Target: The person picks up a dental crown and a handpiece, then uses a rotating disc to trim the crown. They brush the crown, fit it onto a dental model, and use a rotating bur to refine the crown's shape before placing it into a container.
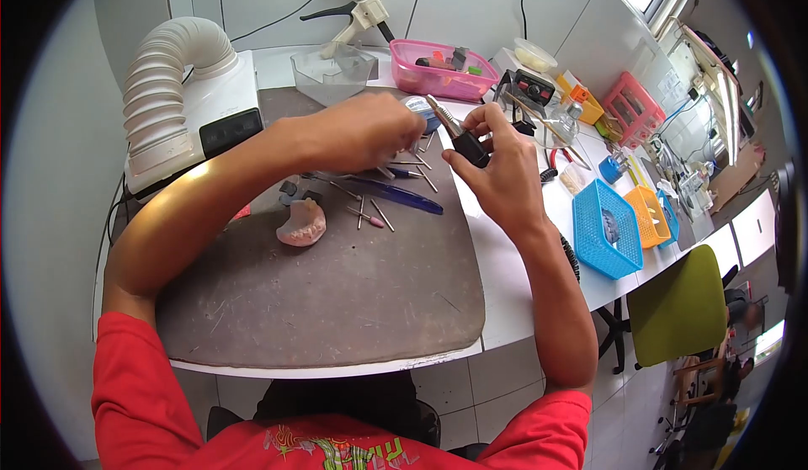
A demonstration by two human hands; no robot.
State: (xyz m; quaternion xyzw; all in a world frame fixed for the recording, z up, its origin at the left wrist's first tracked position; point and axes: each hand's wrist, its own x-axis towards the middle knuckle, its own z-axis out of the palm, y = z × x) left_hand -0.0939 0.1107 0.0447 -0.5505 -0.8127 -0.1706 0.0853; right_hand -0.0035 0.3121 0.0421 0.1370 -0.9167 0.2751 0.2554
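Observation:
My right hand [498, 163] is wrapped round a black and metal handpiece [459, 133], its metal tip pointing up and left. Left of that tip is my left hand [374, 132], blurred, its fingers curled over the scattered burs; what it holds, if anything, is hidden. Below it, several thin metal burs [381, 215] and a blue pen-like tool [396, 194] lie on the grey mat [337, 302]. A pinkish dental cast [301, 224] rests on the mat, with a small grey piece [295, 191] behind it. A round blue-and-white container [423, 112] is partly hidden between the hands.
A white hose [156, 83] curves at the left. Behind stand a clear tray [332, 79], a white dispenser gun [364, 14] and a pink basket [443, 83]. Rightward are a glass bottle [566, 125], a blue basket [589, 238], an orange basket [654, 228] and a green chair [680, 306].

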